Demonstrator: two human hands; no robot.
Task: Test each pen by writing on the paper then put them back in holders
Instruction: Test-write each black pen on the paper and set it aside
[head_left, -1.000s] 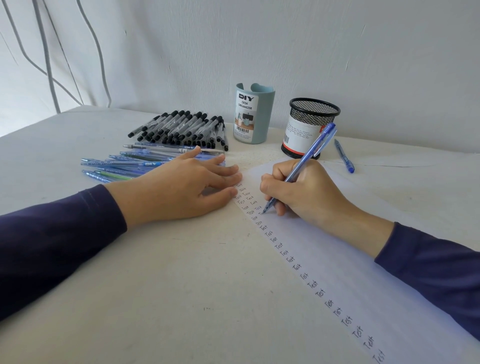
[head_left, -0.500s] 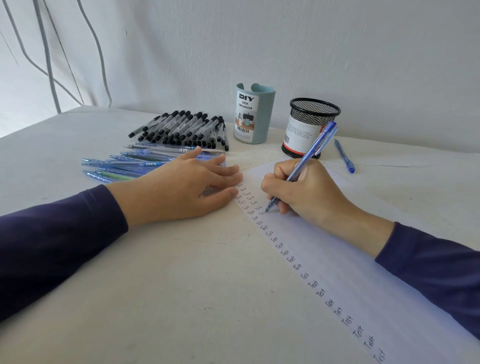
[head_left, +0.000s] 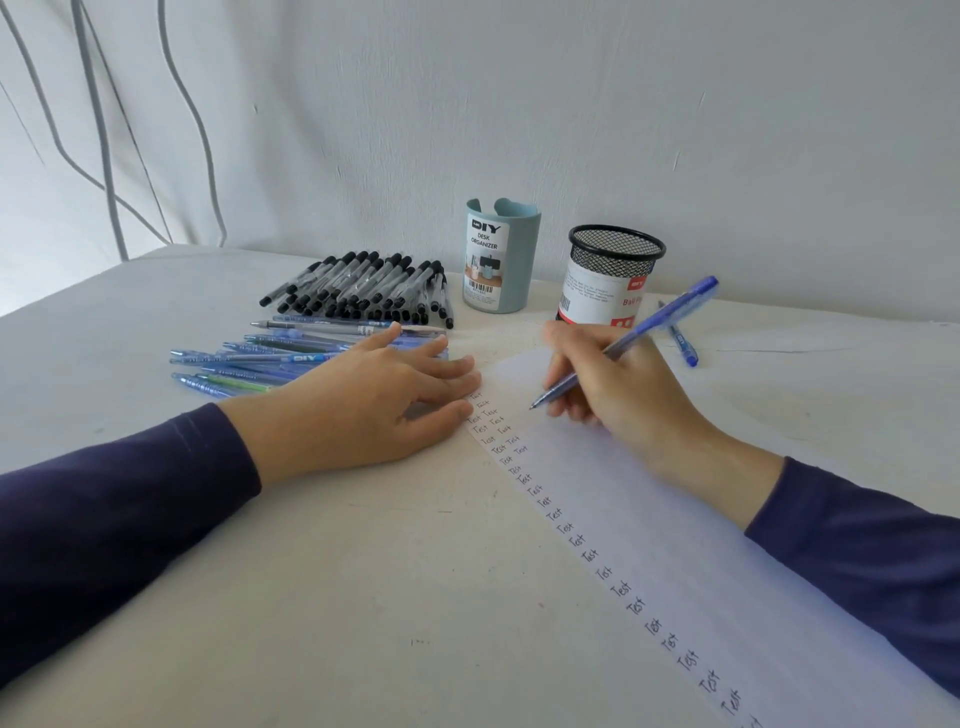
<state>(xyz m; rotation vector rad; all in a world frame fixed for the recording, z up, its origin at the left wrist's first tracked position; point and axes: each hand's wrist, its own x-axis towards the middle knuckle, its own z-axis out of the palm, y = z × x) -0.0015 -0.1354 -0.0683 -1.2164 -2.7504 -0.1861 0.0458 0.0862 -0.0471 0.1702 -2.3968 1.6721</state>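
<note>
My right hand (head_left: 618, 384) grips a blue pen (head_left: 660, 317), its tip just above the white paper (head_left: 675, 545) near the top of a long column of "Test" words. My left hand (head_left: 363, 410) lies flat, fingers straight, with its fingertips on the paper's left edge. Behind my left hand lie several blue and green pens (head_left: 244, 364) and a pile of black-capped pens (head_left: 363, 286). A teal desk organizer (head_left: 501, 257) and a black mesh holder (head_left: 613, 275) stand at the back. One more blue pen (head_left: 680, 340) lies right of the mesh holder.
The white table (head_left: 363, 597) runs to a white wall at the back. A curtain with grey lines (head_left: 104, 130) hangs at the far left. The paper stretches diagonally toward the near right corner.
My right hand has lifted and shifted slightly right and away, so the pen tip has left the last written word. My left hand has stayed put.
</note>
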